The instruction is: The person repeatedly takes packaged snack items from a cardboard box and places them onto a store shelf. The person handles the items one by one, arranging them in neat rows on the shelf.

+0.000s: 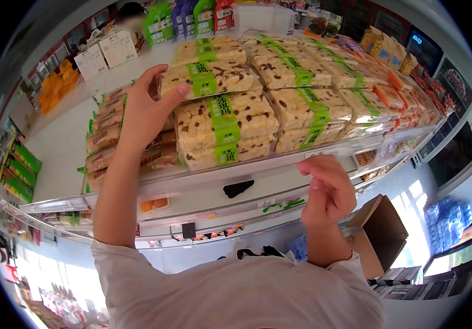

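Observation:
My left hand [147, 105] grips the left end of a clear-wrapped sachima pack [223, 77], thumb at the front and fingers behind. The pack is pale, dotted with dark raisins and banded in green. It lies tilted on top of a stack of like packs [252, 119]. More sachima stacks [312, 107] stand directly to the right. My right hand [328, 193] hovers in front of the shelf's front edge, fingers curled in and thumb against them, with nothing visible in it.
Wrapped bread rolls [103, 137] sit left of the stacks. Orange-labelled packs [400, 98] fill the right side. A clear plastic bin [260, 18] and colourful pouches stand behind. A lower shelf holds a black object [238, 188]. An open cardboard box [377, 234] stands at right.

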`<control>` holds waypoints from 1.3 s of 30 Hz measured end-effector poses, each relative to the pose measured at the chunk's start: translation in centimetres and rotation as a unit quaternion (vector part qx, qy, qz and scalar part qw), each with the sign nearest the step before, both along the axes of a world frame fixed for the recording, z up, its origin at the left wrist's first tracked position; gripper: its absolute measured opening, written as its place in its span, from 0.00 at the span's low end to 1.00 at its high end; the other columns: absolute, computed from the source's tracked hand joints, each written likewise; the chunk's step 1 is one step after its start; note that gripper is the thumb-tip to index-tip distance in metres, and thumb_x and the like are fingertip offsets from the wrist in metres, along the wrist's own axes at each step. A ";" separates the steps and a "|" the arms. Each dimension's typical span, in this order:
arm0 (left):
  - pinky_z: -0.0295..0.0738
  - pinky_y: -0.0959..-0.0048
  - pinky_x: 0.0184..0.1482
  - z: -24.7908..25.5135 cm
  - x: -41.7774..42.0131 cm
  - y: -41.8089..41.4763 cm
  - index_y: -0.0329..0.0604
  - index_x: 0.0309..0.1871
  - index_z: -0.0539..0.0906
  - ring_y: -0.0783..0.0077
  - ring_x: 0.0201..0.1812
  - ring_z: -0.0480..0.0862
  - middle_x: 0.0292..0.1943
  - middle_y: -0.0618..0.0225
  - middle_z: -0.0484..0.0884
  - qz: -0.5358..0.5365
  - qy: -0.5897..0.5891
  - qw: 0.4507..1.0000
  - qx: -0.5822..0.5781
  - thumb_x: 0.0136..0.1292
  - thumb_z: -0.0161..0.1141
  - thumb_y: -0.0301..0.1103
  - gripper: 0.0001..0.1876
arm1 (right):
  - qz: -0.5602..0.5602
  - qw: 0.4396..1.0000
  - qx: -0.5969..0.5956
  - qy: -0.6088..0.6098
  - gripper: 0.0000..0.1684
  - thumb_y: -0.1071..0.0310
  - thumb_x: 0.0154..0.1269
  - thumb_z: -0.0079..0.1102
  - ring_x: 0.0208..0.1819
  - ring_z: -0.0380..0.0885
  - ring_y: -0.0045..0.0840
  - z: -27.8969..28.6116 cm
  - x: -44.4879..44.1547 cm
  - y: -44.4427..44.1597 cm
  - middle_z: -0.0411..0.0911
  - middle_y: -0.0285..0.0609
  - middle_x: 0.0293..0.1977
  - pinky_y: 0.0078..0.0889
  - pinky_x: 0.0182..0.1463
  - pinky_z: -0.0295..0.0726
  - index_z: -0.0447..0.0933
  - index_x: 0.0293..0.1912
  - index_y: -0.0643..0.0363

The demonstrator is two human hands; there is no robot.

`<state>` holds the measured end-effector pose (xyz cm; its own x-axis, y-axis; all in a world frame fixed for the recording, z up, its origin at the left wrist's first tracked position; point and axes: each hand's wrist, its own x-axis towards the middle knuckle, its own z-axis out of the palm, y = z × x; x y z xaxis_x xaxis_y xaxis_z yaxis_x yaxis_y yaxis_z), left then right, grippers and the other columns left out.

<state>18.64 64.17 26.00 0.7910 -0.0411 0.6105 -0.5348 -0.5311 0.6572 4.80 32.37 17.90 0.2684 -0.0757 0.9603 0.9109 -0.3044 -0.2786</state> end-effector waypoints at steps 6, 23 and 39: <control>0.82 0.61 0.51 -1.6 1.9 -0.5 0.25 0.78 0.72 0.63 0.46 0.87 0.45 0.53 0.89 0.002 -0.013 0.999 0.040 0.71 0.74 0.55 0.46 | -0.016 1.000 0.010 0.008 0.18 0.91 0.62 0.51 0.37 0.87 0.41 -1.1 -0.4 -1.0 0.88 0.56 0.39 0.39 0.43 0.86 0.83 0.48 0.72; 0.76 0.61 0.65 3.9 -2.0 -5.0 0.48 0.87 0.64 0.55 0.61 0.84 0.66 0.43 0.84 0.133 0.155 0.954 0.219 0.79 0.63 0.57 0.41 | -0.048 0.991 0.003 0.121 0.17 0.91 0.58 0.55 0.30 0.86 0.34 -4.5 -2.9 -8.0 0.88 0.50 0.33 0.31 0.38 0.85 0.85 0.44 0.69; 0.88 0.55 0.50 -8.3 -14.8 -20.9 0.28 0.58 0.84 0.45 0.45 0.91 0.48 0.40 0.89 -0.061 -0.306 0.950 -0.012 0.83 0.55 0.35 0.16 | -0.321 0.866 -0.031 0.382 0.09 0.83 0.70 0.62 0.37 0.87 0.31 -10.0 -13.9 -31.3 0.88 0.45 0.39 0.29 0.43 0.85 0.86 0.47 0.65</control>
<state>3.84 43.26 17.71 0.2779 -0.0906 0.9563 -0.8773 -0.4295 0.2143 -9.11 1.03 7.85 0.7490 -0.4006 0.5278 0.1040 -0.7155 -0.6908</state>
